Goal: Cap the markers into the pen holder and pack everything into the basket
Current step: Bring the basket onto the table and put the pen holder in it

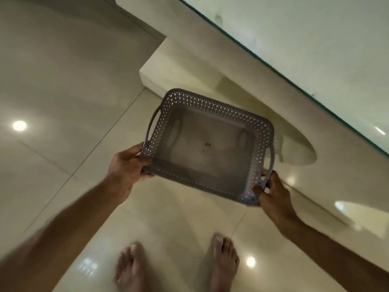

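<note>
— Two bare feet [176,268] stand nearest, on the glossy tiled floor [63,102]. Anything packed yet?

— Nothing, I'd judge. The basket [207,144] is held in the air above the floor and looks empty apart from a small speck on its bottom.

— And the hands?

— Left hand [126,167] grips the near left corner of the rim; right hand [273,190] pinches the near right corner by the handle slot. Both are full.

— Markers, pen holder?

— None in view, so capping and packing all seem left to do.

— Anything in the way?

— Farther right runs a pale glass-topped desk [315,49] on a curved base [242,87]; the basket hangs near that base.
</note>
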`<state>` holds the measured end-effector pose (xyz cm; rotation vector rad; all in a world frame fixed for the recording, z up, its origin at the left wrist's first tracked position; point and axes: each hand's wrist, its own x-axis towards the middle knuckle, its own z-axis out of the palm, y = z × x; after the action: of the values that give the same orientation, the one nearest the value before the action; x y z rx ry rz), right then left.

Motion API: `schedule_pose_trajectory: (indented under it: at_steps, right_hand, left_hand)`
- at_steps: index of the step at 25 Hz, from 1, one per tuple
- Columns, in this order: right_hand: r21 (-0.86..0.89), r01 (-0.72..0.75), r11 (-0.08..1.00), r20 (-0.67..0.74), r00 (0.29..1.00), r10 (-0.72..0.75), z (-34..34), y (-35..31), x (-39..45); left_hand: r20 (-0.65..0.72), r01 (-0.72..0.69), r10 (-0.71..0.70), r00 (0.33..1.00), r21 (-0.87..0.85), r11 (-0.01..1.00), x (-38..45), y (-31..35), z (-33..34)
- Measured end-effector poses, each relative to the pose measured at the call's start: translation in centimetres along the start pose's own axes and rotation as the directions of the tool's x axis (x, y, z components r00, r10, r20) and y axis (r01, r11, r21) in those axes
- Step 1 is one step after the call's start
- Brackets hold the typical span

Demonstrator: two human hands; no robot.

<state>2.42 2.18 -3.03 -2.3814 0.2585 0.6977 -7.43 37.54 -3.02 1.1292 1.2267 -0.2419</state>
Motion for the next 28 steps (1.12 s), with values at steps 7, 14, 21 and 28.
schedule_pose_trajectory:
  at_steps: [7,14,21,28]
  right_hand:
    - [0.084,-0.058,0.995,0.080,0.995,0.051,-4.8,-0.4,-14.3]
    - [0.203,-0.073,0.976,0.034,0.997,0.068,-10.8,-4.4,-25.4]
    - [0.276,-0.057,0.960,-0.087,0.993,0.084,-22.4,-11.1,-25.6]
    - [0.420,-0.062,0.905,-0.160,0.977,0.141,-31.4,-17.1,-15.0]
  left_hand:
    - [-0.158,0.010,0.008,0.987,0.114,0.993,-13.9,-2.2,-2.9]
    - [-0.082,-0.110,0.132,0.988,0.234,0.966,-25.7,2.3,-5.3]
    - [-0.035,-0.203,0.214,0.976,0.198,0.959,-32.8,12.6,-3.0]
    - [0.058,-0.378,0.374,0.926,0.177,0.909,-30.2,24.2,7.0]
